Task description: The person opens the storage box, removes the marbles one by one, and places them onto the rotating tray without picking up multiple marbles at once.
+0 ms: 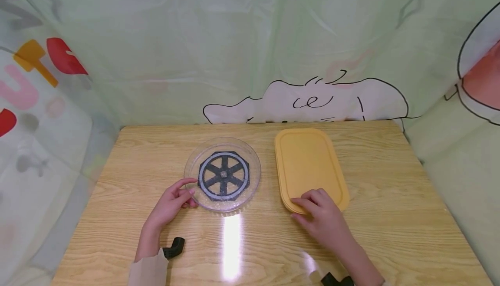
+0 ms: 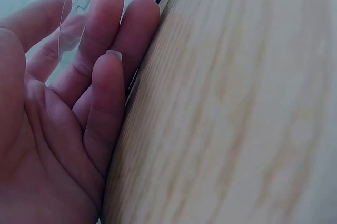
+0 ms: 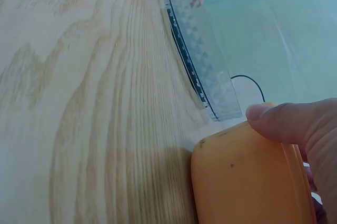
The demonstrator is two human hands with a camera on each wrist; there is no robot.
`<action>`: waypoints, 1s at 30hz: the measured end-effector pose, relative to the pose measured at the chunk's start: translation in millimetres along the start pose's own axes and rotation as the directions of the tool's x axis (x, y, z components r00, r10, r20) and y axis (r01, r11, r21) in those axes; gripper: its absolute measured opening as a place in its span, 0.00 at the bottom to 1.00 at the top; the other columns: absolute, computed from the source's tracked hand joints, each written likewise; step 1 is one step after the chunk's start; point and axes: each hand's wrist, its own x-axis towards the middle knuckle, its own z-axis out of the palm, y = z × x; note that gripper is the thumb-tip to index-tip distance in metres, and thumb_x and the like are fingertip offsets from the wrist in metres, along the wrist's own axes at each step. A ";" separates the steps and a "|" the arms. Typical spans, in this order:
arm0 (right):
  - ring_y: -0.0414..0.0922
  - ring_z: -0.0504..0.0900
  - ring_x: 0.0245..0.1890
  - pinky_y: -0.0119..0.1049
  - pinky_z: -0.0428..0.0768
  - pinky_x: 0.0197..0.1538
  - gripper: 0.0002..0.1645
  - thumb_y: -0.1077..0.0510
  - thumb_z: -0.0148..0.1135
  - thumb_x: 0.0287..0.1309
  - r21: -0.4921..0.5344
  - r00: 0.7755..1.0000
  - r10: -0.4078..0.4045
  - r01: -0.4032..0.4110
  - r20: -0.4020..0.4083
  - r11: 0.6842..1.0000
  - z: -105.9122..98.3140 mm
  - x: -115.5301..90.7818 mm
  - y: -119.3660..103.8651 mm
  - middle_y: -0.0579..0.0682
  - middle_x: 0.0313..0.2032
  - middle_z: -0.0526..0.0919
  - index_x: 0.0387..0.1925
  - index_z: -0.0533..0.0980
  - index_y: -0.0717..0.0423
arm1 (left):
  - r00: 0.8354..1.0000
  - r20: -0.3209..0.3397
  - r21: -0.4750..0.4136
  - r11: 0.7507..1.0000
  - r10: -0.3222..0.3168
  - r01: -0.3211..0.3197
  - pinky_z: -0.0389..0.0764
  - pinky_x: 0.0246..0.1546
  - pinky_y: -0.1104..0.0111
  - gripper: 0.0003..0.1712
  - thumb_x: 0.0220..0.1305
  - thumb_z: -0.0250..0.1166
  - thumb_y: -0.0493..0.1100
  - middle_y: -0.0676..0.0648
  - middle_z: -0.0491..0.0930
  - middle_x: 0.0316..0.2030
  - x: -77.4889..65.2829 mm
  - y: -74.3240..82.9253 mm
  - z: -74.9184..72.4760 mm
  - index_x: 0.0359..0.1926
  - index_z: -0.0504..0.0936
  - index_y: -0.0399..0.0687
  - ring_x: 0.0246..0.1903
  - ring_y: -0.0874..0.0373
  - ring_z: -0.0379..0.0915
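On the left of the table stands a round clear bowl (image 1: pixel 255 177) with a patterned wall. A black octagonal, spoked piece (image 1: pixel 224 192) with a grey ring shows at its bottom; whether it lies inside or beneath cannot be told. My left hand (image 1: pixel 173 202) holds the bowl's near-left rim, with index finger and thumb about the edge. The other fingers curl low beside the wall in the left wrist view. To the right lies a yellow rectangular container (image 1: pixel 308 160) with a rounded lid. My right hand (image 1: pixel 322 218) grips its near edge, thumb at the rim (image 3: pixel 263 116).
A wooden table (image 1: pixel 390 182) bears both things. Behind it hangs a pale green printed curtain (image 1: pixel 187 51). Black wrist-worn parts (image 1: pixel 174 248) stick out beside both wrists. Bright light reflects off the tabletop between the hands.
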 end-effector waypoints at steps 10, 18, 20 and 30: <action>0.42 0.69 0.34 0.26 0.68 0.38 0.26 0.42 0.59 0.67 0.098 0.999 0.013 -0.009 -0.035 0.995 2.7 -1.3 -0.7 0.45 0.33 0.76 0.37 0.87 0.61 | 0.999 -0.043 -0.007 1.000 0.014 -0.014 0.80 0.34 0.68 0.24 0.75 0.57 0.43 0.39 0.83 0.29 1.2 -1.1 1.8 0.68 0.70 0.44 0.31 0.52 0.82; 0.43 0.71 0.34 0.26 0.70 0.38 0.26 0.42 0.61 0.67 0.108 0.998 0.006 0.001 -0.066 0.994 0.2 0.3 -1.8 0.46 0.33 0.77 0.36 0.87 0.62 | 0.998 -0.057 -0.010 1.000 0.004 -0.005 0.80 0.34 0.68 0.23 0.75 0.57 0.44 0.38 0.83 0.29 0.4 -3.1 2.5 0.67 0.70 0.45 0.31 0.52 0.82; 0.43 0.71 0.35 0.26 0.69 0.38 0.26 0.42 0.60 0.67 0.102 0.998 0.006 0.001 -0.065 0.995 -1.2 0.8 -2.8 0.46 0.34 0.77 0.36 0.87 0.62 | 0.998 -0.059 -0.013 1.000 0.007 -0.008 0.80 0.34 0.68 0.24 0.75 0.57 0.44 0.38 0.82 0.29 0.2 -3.6 2.9 0.68 0.70 0.44 0.31 0.52 0.82; 0.45 0.73 0.31 0.27 0.72 0.34 0.24 0.46 0.56 0.72 -0.015 0.973 -0.181 0.181 -0.145 0.983 -4.2 7.4 -3.6 0.49 0.33 0.78 0.35 0.86 0.62 | 0.997 -0.071 -0.004 1.000 0.011 -0.011 0.80 0.35 0.67 0.23 0.75 0.58 0.44 0.38 0.82 0.28 0.6 -3.8 3.3 0.66 0.72 0.45 0.31 0.51 0.82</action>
